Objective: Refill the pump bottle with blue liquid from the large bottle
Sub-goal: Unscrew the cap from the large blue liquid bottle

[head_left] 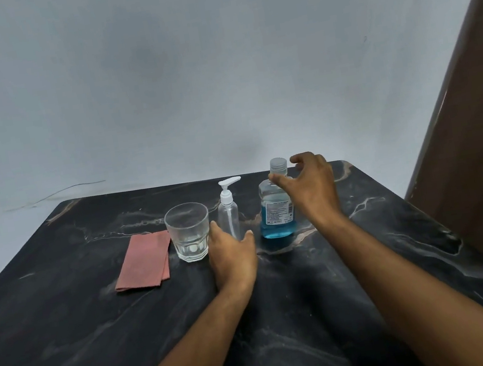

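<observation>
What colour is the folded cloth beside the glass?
Dusty pink-red, seen in the head view: folded cloth.

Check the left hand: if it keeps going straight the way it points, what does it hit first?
Most likely the pump bottle. The left hand is open just in front of its base, fingers either side; whether they already touch it is unclear. The glass stands close on its left, off the line.

Head cam, wide-angle, faces fwd and down, near dark table (101, 347), wall behind
</observation>
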